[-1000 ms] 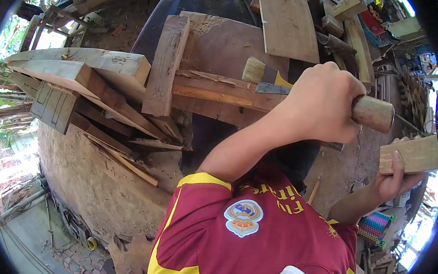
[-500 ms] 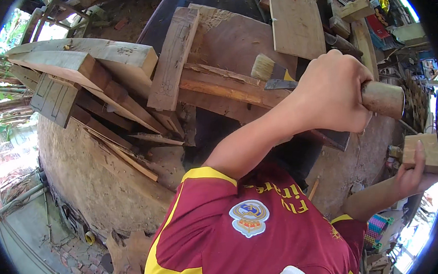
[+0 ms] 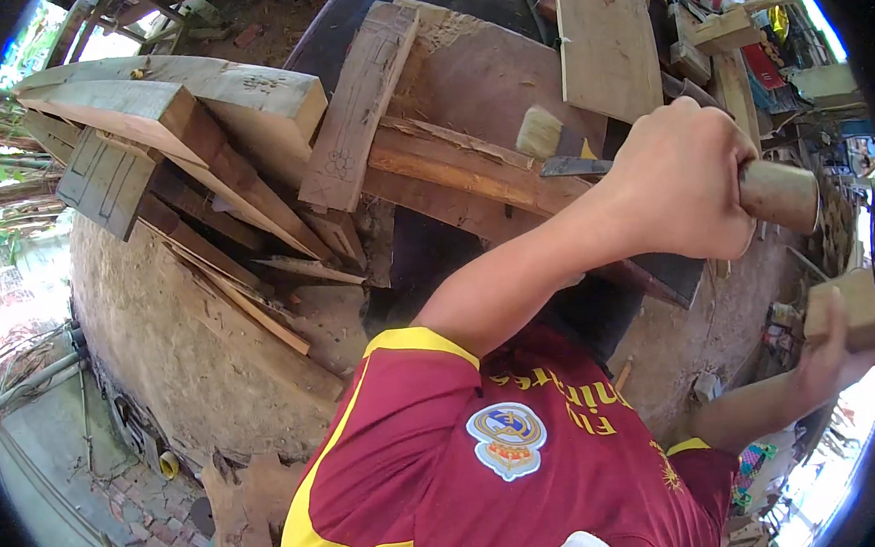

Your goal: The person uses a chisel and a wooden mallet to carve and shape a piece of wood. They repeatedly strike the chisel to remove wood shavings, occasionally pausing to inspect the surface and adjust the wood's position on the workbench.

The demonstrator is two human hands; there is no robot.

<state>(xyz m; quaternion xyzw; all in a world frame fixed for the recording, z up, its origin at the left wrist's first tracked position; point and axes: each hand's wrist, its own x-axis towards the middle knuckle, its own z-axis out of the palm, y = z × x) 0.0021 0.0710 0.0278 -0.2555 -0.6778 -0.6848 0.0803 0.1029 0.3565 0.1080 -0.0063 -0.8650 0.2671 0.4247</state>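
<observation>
My left hand (image 3: 687, 183) is closed in a fist around a chisel. Its round wooden handle (image 3: 781, 196) sticks out to the right of the fist. On the other side of the forearm shows a flat dark blade (image 3: 573, 167); its join to the handle is hidden. A bristle brush (image 3: 541, 134) lies just beyond the blade. At the far right my right hand (image 3: 832, 360) grips a pale wooden block (image 3: 843, 311), fingers up along its side. In front of my left forearm lies a brown wooden beam (image 3: 451, 167).
A board with pencilled patterns (image 3: 359, 108) leans across the beam's left end. Thick timbers (image 3: 247, 100) are stacked at the left, with a marked offcut (image 3: 106, 183) against them. A wide plank (image 3: 609, 42) lies at the back, and a wooden mallet (image 3: 725, 30) at the back right.
The whole view has shifted slightly. My left hand still grips the handle, moving little against the beam. My right hand and its block have turned slightly and look a bit blurred.
</observation>
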